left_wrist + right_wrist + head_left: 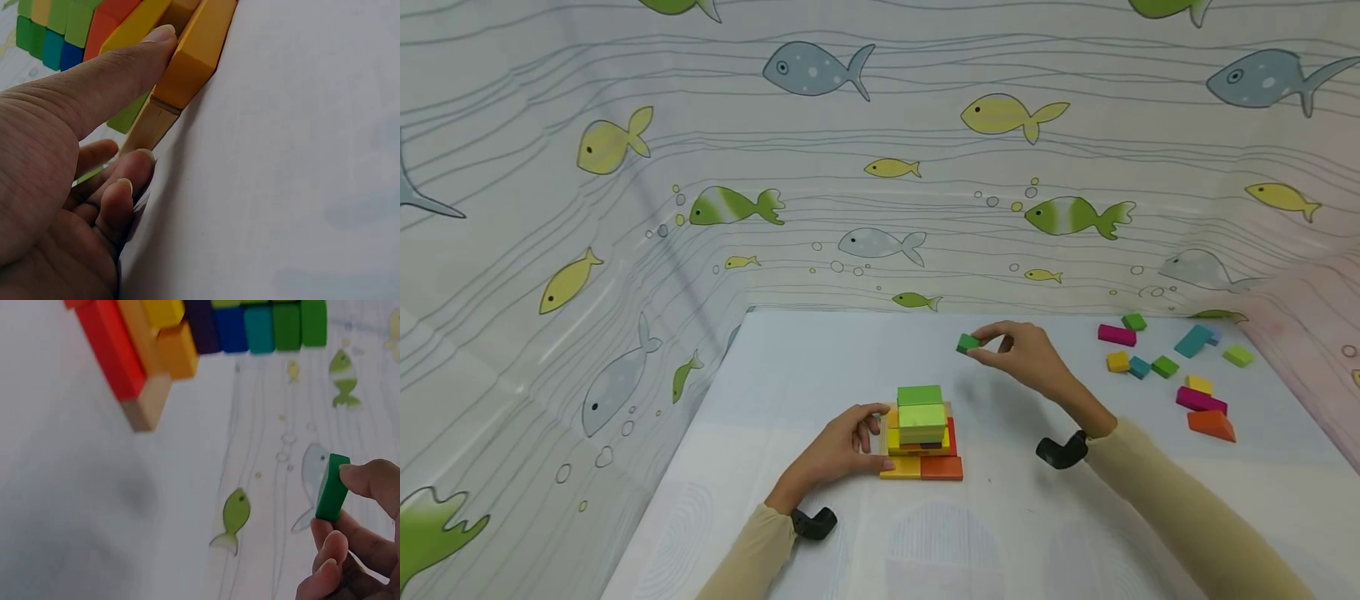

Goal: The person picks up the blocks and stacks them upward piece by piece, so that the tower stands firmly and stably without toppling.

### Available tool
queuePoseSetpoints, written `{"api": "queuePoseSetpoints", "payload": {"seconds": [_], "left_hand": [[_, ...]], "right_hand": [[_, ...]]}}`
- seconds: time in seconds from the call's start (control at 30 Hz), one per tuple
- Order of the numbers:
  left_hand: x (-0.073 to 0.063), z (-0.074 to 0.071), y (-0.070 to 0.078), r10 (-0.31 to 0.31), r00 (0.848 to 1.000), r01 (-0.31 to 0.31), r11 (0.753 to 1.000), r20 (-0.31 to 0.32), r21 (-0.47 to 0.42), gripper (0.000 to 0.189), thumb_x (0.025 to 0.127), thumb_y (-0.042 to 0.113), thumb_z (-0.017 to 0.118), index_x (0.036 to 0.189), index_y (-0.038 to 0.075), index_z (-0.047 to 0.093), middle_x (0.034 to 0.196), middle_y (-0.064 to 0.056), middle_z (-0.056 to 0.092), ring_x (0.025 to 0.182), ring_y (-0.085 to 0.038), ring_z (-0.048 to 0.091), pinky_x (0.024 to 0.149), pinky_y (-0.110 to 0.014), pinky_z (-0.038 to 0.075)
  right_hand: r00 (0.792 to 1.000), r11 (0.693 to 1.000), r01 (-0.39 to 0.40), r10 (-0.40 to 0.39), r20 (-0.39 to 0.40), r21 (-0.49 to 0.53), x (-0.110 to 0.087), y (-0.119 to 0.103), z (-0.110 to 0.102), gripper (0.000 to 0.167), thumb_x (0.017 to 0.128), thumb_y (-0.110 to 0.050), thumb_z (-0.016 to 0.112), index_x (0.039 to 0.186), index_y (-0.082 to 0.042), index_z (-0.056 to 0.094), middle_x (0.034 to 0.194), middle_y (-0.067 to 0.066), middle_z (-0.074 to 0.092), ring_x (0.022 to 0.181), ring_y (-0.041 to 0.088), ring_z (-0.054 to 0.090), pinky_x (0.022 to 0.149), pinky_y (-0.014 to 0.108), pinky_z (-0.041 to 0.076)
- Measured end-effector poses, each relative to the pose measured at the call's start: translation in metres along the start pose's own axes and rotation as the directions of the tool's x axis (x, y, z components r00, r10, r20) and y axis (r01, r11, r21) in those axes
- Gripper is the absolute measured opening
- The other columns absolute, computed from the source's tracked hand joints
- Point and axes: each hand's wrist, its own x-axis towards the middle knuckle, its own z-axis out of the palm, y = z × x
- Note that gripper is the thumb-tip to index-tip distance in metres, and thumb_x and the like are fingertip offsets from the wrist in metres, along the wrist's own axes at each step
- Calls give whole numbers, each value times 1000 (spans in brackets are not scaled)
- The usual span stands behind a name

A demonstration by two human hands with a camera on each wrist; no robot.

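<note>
A tall stack of coloured wooden blocks (922, 419) stands mid-table, light green on top with yellow, orange and red blocks at its base. Beside its left side is my left hand (842, 446), thumb touching a yellow-orange block (194, 56) at the base and the other fingers loosely bent near a plain wood block (150, 125). Up and to the right of the stack, my right hand (1026, 357) pinches a small green block (333, 487) between thumb and fingers, held apart from the stack. In the right wrist view, blue, teal and green blocks (287, 326) show along the column.
Loose blocks lie scattered on the table's right side, among them a magenta block (1117, 335), a teal block (1193, 341) and an orange block (1212, 426). A fish-patterned curtain (880, 200) surrounds the white table (820, 358) at the back and sides.
</note>
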Motion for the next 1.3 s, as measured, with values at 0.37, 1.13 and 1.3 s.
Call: {"api": "queuePoseSetpoints", "payload": {"seconds": [0.37,1.13,1.3], "left_hand": [[0,0,-1,-3,1000,3,1000,-1,-4,80,82,41,89,149,25,49,113,1,57,81,-17,57,71,-28,49],[3,1,-3,-7,1000,8,1000,-11,14,81,79,42,90,148,25,50,111,4,57,80,-15,57,71,-28,49],[1,0,-2,-9,1000,9,1000,-9,16,82,79,42,90,148,22,51,112,4,57,80,-15,57,71,-28,49]], "right_hand": [[964,974,214,-222,147,71,-25,-61,32,31,87,-27,86,115,-17,77,105,-4,71,73,16,56,57,27,44],[993,990,11,-27,-111,-141,-11,35,-13,32,96,-24,76,121,-5,73,114,12,70,83,27,58,69,37,50],[978,958,-175,143,-152,-227,-21,112,-59,38,95,-19,75,126,4,68,122,27,64,108,43,56,84,54,50]]}}
